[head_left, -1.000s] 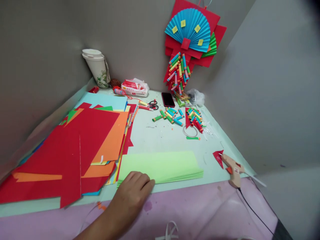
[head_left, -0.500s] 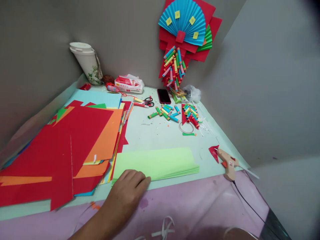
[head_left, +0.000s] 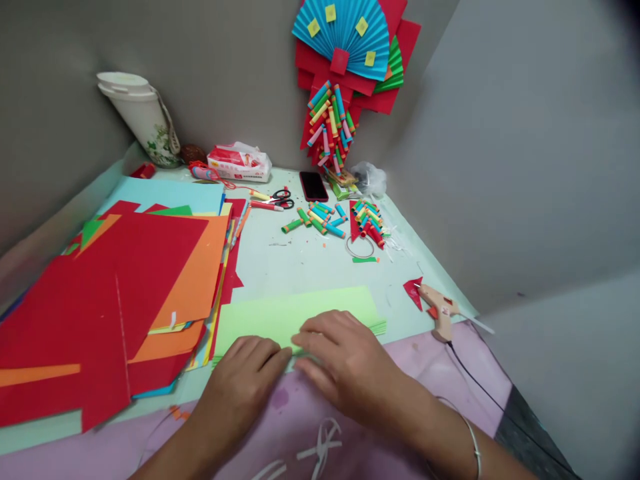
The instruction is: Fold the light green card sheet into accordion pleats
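Note:
A long strip of light green paper [head_left: 295,310], pleated so that several layers show at its right end, lies along the front of the table. My left hand [head_left: 245,377] has its fingers curled on the strip's near edge, left of the middle, with the thumb pointing right. Just right of it, my right hand [head_left: 345,363] pinches the same near edge between thumb and fingers. The two hands almost meet at the folded edge. Both sets of fingertips are partly hidden by the knuckles.
Stacked coloured paper [head_left: 145,267] covers the left side. A glue gun [head_left: 440,310] rests at right, its cord hanging off the edge. Small paper rolls [head_left: 320,217], scissors [head_left: 283,199], a phone [head_left: 313,187], a tissue pack [head_left: 240,162] and a white cup [head_left: 143,117] stand farther back.
My right hand has come in from the lower right and taken hold of the green paper's near edge. My left hand stays on the paper. The view has shifted slightly right.

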Demonstrator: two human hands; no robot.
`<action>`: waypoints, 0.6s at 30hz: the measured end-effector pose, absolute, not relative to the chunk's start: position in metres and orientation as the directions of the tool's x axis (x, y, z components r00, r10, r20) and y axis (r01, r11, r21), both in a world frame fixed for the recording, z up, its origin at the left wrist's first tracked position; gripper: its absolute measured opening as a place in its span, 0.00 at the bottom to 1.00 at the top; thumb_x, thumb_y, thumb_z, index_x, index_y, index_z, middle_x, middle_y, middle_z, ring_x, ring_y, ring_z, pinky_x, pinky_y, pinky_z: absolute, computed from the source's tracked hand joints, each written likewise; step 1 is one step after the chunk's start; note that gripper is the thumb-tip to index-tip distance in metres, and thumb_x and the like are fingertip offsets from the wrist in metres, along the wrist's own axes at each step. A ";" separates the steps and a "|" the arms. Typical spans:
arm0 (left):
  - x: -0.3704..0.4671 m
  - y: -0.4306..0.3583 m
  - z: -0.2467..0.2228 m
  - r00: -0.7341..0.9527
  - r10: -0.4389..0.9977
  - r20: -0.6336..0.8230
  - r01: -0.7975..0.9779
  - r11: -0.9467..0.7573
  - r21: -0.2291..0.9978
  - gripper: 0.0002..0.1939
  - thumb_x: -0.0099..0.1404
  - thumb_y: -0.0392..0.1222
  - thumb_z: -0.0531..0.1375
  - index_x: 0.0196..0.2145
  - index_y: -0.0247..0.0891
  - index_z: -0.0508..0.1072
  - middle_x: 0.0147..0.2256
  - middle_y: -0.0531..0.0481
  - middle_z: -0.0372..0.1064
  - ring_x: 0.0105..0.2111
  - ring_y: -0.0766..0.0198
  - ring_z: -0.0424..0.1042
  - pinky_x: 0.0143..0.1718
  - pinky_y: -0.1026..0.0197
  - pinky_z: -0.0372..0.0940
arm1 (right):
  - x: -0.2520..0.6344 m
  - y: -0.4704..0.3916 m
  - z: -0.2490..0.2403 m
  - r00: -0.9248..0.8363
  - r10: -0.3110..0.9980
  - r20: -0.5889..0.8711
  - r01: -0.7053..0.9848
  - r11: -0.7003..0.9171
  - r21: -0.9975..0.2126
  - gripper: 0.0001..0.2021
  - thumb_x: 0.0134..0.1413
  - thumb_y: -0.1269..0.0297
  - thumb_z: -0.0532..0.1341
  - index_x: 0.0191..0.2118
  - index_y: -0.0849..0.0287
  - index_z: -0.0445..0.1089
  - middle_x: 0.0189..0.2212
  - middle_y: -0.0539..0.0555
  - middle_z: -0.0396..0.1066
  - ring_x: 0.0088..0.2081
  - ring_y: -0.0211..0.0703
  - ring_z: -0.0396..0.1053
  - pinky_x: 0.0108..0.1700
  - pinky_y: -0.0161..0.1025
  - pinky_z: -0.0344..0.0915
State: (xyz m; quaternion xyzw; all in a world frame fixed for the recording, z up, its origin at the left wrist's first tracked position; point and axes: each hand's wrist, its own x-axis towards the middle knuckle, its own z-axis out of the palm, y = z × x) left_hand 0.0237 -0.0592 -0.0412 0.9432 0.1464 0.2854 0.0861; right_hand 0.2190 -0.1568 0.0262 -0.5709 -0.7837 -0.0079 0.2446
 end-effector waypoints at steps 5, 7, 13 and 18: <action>0.024 -0.057 -0.042 0.812 0.291 0.506 0.208 -0.954 0.214 0.10 0.73 0.32 0.52 0.47 0.35 0.71 0.34 0.48 0.68 0.35 0.60 0.63 0.39 0.55 0.58 | 0.236 -0.164 -0.004 -0.127 0.908 0.399 0.944 0.235 -0.233 0.04 0.63 0.70 0.61 0.41 0.60 0.72 0.35 0.55 0.74 0.37 0.45 0.68 0.39 0.43 0.64; 0.024 -0.058 -0.044 0.807 0.299 0.509 0.212 -0.952 0.222 0.09 0.72 0.32 0.53 0.47 0.34 0.71 0.35 0.48 0.68 0.36 0.60 0.63 0.41 0.54 0.58 | 0.239 -0.168 -0.016 -0.147 0.900 0.411 0.949 0.245 -0.197 0.03 0.64 0.70 0.60 0.40 0.60 0.72 0.34 0.54 0.73 0.35 0.44 0.66 0.38 0.42 0.62; 0.021 -0.057 -0.041 0.803 0.295 0.518 0.211 -0.953 0.216 0.10 0.72 0.30 0.53 0.47 0.34 0.70 0.36 0.47 0.68 0.36 0.60 0.63 0.41 0.55 0.58 | 0.243 -0.173 -0.029 -0.213 0.877 0.430 0.950 0.288 -0.119 0.09 0.65 0.77 0.55 0.41 0.61 0.71 0.32 0.54 0.72 0.34 0.44 0.63 0.37 0.43 0.58; 0.017 -0.052 -0.038 0.813 0.275 0.514 0.196 -0.959 0.204 0.11 0.72 0.31 0.51 0.47 0.35 0.71 0.37 0.47 0.69 0.36 0.60 0.64 0.40 0.56 0.58 | 0.254 -0.180 -0.033 -0.231 0.855 0.465 0.955 0.290 -0.060 0.10 0.66 0.78 0.53 0.43 0.62 0.71 0.34 0.57 0.73 0.35 0.45 0.65 0.37 0.44 0.59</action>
